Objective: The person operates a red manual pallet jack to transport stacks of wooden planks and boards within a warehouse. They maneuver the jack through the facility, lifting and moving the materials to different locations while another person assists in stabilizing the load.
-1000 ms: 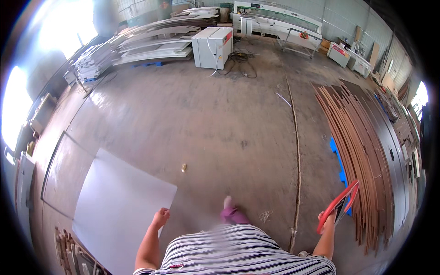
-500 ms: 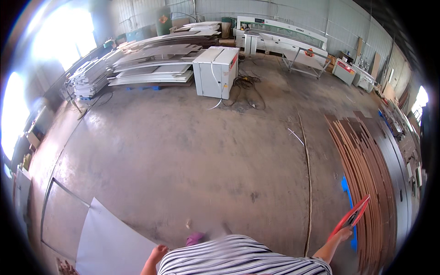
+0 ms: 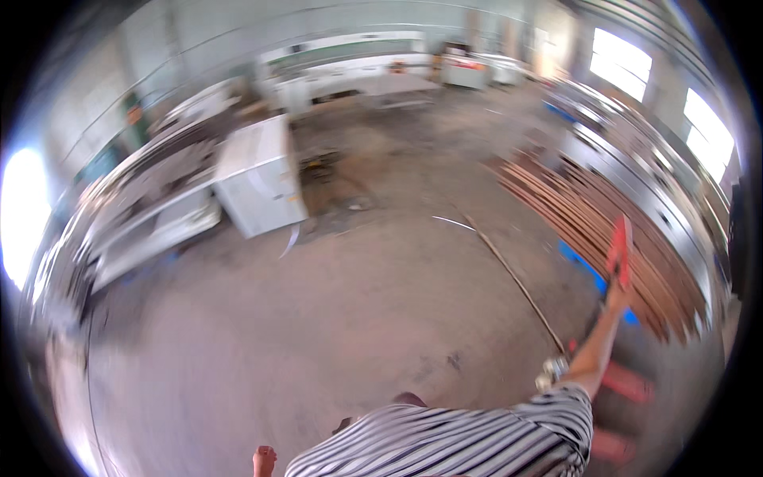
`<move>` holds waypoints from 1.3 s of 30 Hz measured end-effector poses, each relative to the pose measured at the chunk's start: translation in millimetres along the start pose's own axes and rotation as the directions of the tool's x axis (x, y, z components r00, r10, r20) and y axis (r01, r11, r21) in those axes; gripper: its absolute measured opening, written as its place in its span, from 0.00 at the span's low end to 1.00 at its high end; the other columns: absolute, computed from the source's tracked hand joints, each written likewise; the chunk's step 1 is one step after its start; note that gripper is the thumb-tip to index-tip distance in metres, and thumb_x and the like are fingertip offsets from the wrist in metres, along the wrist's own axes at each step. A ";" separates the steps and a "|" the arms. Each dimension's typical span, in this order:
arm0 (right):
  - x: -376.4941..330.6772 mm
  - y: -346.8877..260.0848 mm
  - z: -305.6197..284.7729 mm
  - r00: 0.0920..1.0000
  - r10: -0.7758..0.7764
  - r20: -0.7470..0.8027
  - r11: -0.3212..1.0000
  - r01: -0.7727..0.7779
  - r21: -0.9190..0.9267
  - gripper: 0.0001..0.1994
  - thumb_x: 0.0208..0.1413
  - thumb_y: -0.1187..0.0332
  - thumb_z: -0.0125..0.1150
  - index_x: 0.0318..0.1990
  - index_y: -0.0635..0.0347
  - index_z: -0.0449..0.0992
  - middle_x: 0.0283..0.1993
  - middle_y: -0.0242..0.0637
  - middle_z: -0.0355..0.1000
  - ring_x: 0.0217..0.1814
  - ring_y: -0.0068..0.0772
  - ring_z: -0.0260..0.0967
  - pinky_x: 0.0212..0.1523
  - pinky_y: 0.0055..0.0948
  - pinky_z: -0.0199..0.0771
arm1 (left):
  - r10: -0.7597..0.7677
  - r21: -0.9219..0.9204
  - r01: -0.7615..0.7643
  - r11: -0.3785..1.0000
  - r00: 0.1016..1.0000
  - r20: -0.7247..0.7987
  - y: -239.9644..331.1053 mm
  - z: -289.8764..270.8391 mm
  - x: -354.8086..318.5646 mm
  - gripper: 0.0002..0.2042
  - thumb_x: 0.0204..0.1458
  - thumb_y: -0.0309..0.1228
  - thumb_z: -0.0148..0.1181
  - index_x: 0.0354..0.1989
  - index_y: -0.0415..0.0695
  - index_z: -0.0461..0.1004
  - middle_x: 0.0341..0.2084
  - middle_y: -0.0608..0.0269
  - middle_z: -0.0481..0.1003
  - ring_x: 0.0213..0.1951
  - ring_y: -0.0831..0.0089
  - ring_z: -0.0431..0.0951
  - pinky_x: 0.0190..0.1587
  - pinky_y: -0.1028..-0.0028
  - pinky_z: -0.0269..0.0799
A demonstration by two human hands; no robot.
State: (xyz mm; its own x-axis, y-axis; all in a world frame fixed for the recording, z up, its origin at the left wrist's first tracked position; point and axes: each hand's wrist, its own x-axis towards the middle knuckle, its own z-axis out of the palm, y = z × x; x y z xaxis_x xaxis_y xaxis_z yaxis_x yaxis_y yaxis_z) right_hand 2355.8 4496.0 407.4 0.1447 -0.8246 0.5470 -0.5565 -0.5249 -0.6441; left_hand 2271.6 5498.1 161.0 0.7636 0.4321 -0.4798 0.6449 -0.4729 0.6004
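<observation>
My right hand [image 3: 618, 291] grips the red loop handle [image 3: 620, 246] of a pallet jack, my arm stretched out to the right. Beside my right forearm, the jack's pale metal base [image 3: 551, 372] shows. Its two red forks [image 3: 632, 383] lie low to the right of my body, partly hidden by my striped sleeve. At the lower edge, my left hand [image 3: 265, 459] hangs with its fingers curled in, and I see nothing in it.
A stack of brown boards [image 3: 592, 230] lies at the right on a blue pallet [image 3: 584, 266]. A white cabinet [image 3: 258, 175] stands ahead left, beside stacked panels [image 3: 151, 215]. A long white machine [image 3: 350, 75] lines the far wall. A groove [image 3: 517, 274] crosses the concrete floor.
My view has swung to the right, so the cabinet and boards sit further left. The red forks have come into view, and the grey panel near my left hand has left it.
</observation>
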 end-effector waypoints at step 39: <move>-675.3 -537.3 -74.2 0.999 0.041 0.003 0.975 -0.041 0.217 0.10 0.41 0.78 0.64 0.32 0.64 0.71 0.29 0.37 0.67 0.32 0.29 0.69 0.35 0.28 0.69 | 0.745 -0.791 -0.583 -0.186 -0.609 0.273 629.4 -42.5 317.5 0.20 0.43 0.21 0.67 0.47 0.41 0.72 0.45 0.55 0.75 0.45 0.72 0.75 0.47 0.74 0.70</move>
State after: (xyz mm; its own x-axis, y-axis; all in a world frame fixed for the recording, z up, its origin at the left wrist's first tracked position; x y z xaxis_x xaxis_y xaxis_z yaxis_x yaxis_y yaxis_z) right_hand 2496.4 5350.5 423.8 0.1247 -0.8460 0.5184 -0.3713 -0.5243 -0.7663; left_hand 2918.5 5370.2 413.7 0.0246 -0.8248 0.5649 -0.5906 0.4439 0.6739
